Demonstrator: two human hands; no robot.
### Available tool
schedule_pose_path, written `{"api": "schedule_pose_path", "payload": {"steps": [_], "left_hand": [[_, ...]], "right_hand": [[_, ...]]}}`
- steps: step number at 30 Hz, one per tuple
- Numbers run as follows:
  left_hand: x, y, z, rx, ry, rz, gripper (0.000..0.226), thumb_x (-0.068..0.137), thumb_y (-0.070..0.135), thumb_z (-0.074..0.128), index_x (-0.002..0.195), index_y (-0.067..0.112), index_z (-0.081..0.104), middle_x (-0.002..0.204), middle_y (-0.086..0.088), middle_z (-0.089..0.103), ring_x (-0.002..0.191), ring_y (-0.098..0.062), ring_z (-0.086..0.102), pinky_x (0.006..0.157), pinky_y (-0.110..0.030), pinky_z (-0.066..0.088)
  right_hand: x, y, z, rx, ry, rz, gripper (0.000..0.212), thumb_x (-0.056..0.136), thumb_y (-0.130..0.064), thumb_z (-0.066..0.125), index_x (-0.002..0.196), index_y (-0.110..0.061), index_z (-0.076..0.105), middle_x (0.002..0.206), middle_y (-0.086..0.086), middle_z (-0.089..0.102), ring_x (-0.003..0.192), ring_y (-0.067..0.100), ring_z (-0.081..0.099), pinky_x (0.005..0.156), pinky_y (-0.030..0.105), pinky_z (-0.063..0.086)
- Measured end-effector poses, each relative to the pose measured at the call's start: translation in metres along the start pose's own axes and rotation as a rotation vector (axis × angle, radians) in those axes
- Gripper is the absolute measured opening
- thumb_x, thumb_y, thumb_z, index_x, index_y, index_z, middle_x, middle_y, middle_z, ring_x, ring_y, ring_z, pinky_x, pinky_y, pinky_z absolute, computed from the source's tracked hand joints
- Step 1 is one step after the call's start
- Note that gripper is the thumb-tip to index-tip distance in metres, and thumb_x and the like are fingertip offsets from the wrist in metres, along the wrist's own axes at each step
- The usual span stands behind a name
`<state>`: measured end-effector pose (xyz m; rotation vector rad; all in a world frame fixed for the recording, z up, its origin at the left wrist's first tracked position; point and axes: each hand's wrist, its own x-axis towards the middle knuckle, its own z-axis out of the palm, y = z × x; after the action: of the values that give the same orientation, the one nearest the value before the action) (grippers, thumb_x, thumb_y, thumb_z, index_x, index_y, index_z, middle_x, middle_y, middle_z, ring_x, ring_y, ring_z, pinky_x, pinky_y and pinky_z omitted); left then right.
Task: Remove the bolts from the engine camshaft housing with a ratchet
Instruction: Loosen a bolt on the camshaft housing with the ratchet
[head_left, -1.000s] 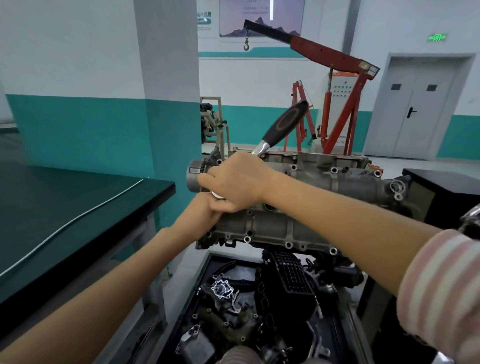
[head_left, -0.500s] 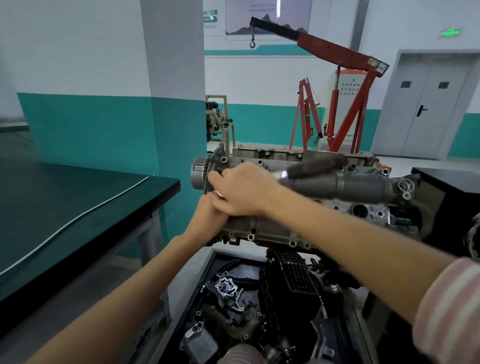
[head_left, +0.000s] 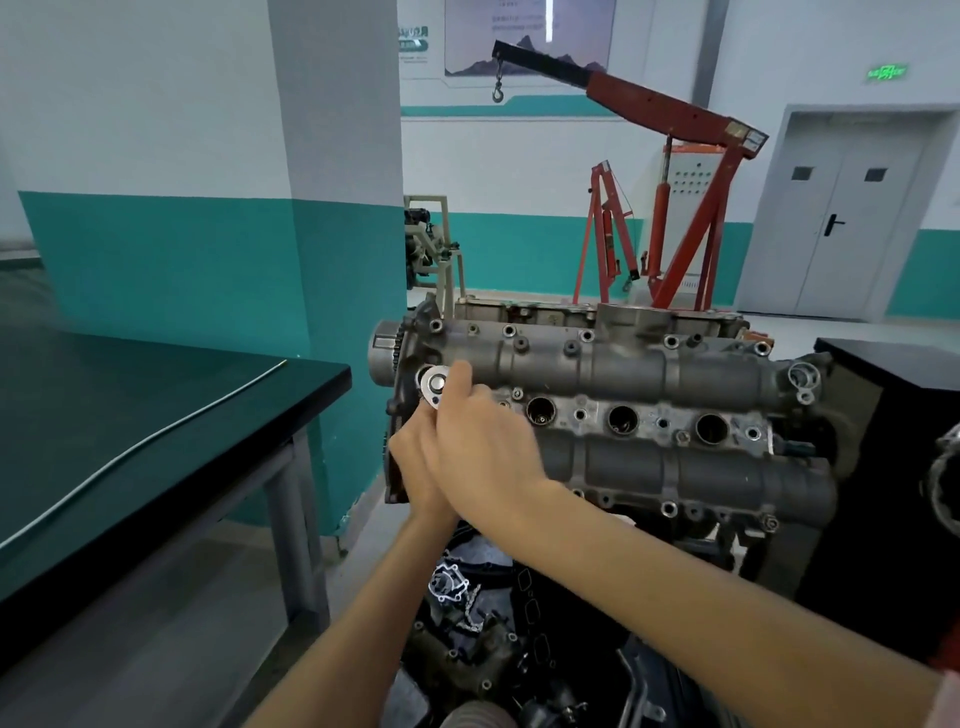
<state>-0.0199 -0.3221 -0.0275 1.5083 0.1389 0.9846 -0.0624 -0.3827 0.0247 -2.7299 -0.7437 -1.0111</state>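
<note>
The ratchet handle has swung right round: a second ago it stood up toward the red crane (head_left: 670, 171), half a second ago it lay flat to the right along the housing, and now it runs back toward the person, hidden under the hands. The view has also tipped, so more of the engine (head_left: 623, 415) shows.

The camshaft housing (head_left: 649, 369) lies with its long axis left to right, sprocket end to the left, just beside the dark green worktop (head_left: 156, 415), with a row of round plug holes open along its middle. Bolts (head_left: 508, 330) dot its upper edge.

At the left end the ratchet (head_left: 434, 387) sits with its shiny round head flat on the housing, facing the camera, its long axis sloping down toward the viewer.

The right hand (head_left: 483, 447) is wrapped over the ratchet, forefinger stretched up beside the head. The left hand (head_left: 415, 467) is tucked close underneath it, the two together; its grip can't be made out.
</note>
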Motion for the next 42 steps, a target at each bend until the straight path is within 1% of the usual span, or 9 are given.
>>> {"api": "schedule_pose_path", "payload": {"steps": [5,9,13,19,24,26,31,35,42], "left_hand": [[0.015,0.011,-0.022,0.315,-0.234,0.235,0.034,0.079,-0.001,0.052,0.051,0.016,0.044,0.047,0.008,0.046,0.044,-0.002,0.04,0.041,-0.013,0.031],[0.026,0.021,-0.032,0.391,-0.359,0.36,0.037,0.086,0.002,0.056,0.06,0.025,0.043,0.053,0.014,0.045,0.049,-0.005,0.047,0.046,-0.013,0.031],[0.034,0.015,-0.037,0.408,-0.386,0.407,0.016,0.086,0.0,0.059,0.071,0.006,0.057,0.056,0.005,0.051,0.054,-0.015,0.044,0.049,-0.015,0.03],[0.023,0.016,-0.039,0.305,-0.272,0.409,0.057,0.076,-0.016,0.055,0.053,0.033,0.038,0.042,0.021,0.042,0.046,0.007,0.047,0.047,-0.004,0.033],[0.01,0.01,-0.026,0.083,-0.094,0.107,0.044,0.077,-0.016,0.047,0.05,0.018,0.04,0.037,0.014,0.035,0.04,0.001,0.029,0.044,-0.022,0.027],[0.006,0.01,-0.024,0.066,-0.08,0.108,0.037,0.076,-0.014,0.049,0.054,0.015,0.046,0.037,0.015,0.038,0.04,0.0,0.031,0.046,-0.022,0.025],[0.018,0.022,-0.036,0.181,-0.349,0.354,0.038,0.075,-0.004,0.048,0.058,0.03,0.042,0.049,0.014,0.049,0.05,0.006,0.043,0.045,-0.01,0.032],[0.032,0.024,-0.032,0.363,-0.445,0.406,0.037,0.077,-0.009,0.053,0.059,0.023,0.047,0.057,0.014,0.052,0.054,-0.002,0.043,0.049,-0.01,0.033],[0.019,0.014,-0.029,0.262,-0.23,0.314,0.052,0.075,-0.015,0.051,0.051,0.029,0.038,0.042,0.015,0.043,0.045,0.007,0.045,0.042,-0.006,0.032]], "right_hand": [[0.03,0.035,-0.029,-0.132,0.024,-0.396,0.042,0.095,-0.051,0.035,0.104,-0.011,0.045,0.062,-0.002,0.043,0.06,0.024,0.056,0.047,0.029,0.028],[0.07,0.058,-0.052,-0.453,0.045,-0.899,0.05,0.093,-0.057,0.027,0.094,-0.014,0.053,0.072,0.0,0.055,0.06,0.02,0.05,0.051,0.027,0.024],[0.078,0.056,-0.053,-0.451,0.036,-1.017,0.045,0.092,-0.05,0.039,0.087,-0.009,0.058,0.08,0.006,0.059,0.069,0.024,0.055,0.063,0.034,0.038],[0.031,0.032,-0.026,-0.132,0.057,-0.36,0.045,0.093,-0.053,0.036,0.107,-0.011,0.042,0.073,0.001,0.057,0.057,0.021,0.051,0.044,0.028,0.023],[0.009,-0.009,-0.016,1.176,-0.379,0.504,0.033,0.086,-0.02,0.055,0.106,-0.013,0.03,0.088,0.005,0.056,0.082,0.022,0.061,0.073,0.041,0.054],[0.007,-0.014,-0.013,1.361,-0.411,0.62,0.037,0.084,-0.013,0.056,0.109,-0.01,0.029,0.094,0.01,0.054,0.095,0.026,0.062,0.084,0.044,0.053],[0.019,0.014,-0.036,0.46,-0.446,0.108,0.035,0.088,-0.035,0.056,0.1,-0.011,0.034,0.091,0.006,0.053,0.075,0.022,0.056,0.058,0.032,0.045],[0.04,0.03,-0.051,-0.213,-0.144,-0.24,0.033,0.086,-0.051,0.05,0.089,-0.018,0.048,0.084,0.0,0.056,0.067,0.018,0.044,0.054,0.029,0.029],[0.015,0.028,-0.033,-0.207,0.08,-0.313,0.038,0.092,-0.05,0.042,0.104,-0.015,0.045,0.09,0.001,0.06,0.076,0.021,0.06,0.056,0.029,0.03]]}}
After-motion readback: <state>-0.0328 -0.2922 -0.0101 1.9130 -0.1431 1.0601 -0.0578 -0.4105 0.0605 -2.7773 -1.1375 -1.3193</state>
